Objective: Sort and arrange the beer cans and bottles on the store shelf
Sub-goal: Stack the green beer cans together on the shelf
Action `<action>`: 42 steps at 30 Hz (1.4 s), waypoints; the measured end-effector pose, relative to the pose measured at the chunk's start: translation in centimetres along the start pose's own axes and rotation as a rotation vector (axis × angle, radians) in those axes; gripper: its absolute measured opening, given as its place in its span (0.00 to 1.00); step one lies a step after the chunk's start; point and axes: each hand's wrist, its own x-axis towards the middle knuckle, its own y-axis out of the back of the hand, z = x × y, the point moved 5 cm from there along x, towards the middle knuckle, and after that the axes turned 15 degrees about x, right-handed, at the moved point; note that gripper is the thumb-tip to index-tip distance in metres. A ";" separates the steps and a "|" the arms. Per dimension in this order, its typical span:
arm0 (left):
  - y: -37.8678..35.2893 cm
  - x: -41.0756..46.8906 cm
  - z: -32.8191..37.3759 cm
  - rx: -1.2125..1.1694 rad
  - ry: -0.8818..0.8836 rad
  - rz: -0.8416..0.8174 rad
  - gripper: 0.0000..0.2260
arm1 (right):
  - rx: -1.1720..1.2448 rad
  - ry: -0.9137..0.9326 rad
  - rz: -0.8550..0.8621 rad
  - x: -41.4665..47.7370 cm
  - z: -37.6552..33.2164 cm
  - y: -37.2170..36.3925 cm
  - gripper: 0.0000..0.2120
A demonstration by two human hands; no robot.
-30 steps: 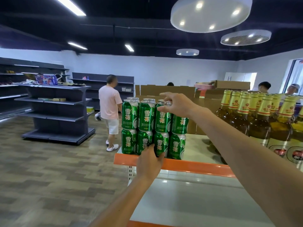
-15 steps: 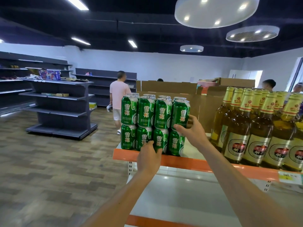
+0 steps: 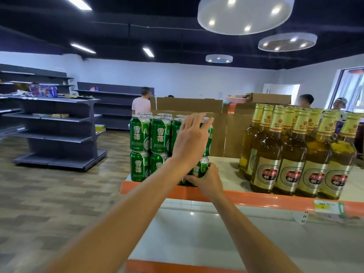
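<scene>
Straight ahead in the head view, green beer cans (image 3: pixel 140 134) stand two tiers high at the left end of a top shelf (image 3: pixel 256 198) with an orange front edge. The left hand (image 3: pixel 192 140) is raised in front of the upper tier at the right side of the stack. Its fingers are straight and spread wide, the tips reaching up to the can tops. It hides the cans behind it, and I cannot tell whether the palm presses on them. Lower and nearer, the right hand (image 3: pixel 208 179) curls its fingers round the lower can (image 3: pixel 199 170) at the near right corner of the stack, which sits on the shelf just behind the orange edge. Both forearms come in from the near side, the left from the lower left and the right from the lower right.

To the right of the cans, across a bare strip of shelf, brown beer bottles (image 3: pixel 291 154) with gold foil necks and gold labels stand upright in close rows. A price tag (image 3: pixel 328 206) hangs on the orange edge below them. Brown cardboard boxes (image 3: pixel 187 105) rise behind the shelf. Far left, dark shelving units (image 3: pixel 55 123) stand on a wood-patterned floor (image 3: pixel 49 194), and a person in a pink shirt (image 3: pixel 140 104) stands far beyond the cans.
</scene>
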 end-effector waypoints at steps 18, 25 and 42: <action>-0.6 4.5 -1.3 -0.062 -0.023 -0.426 0.22 | 0.072 0.033 -0.134 1.2 1.5 0.5 0.29; -0.6 4.5 -1.8 -0.116 -0.002 -0.451 0.21 | 0.063 0.057 -0.123 1.2 1.9 0.6 0.29; -0.4 4.8 -1.9 -0.169 0.059 -0.519 0.20 | 0.090 0.103 -0.299 0.3 0.4 2.1 0.28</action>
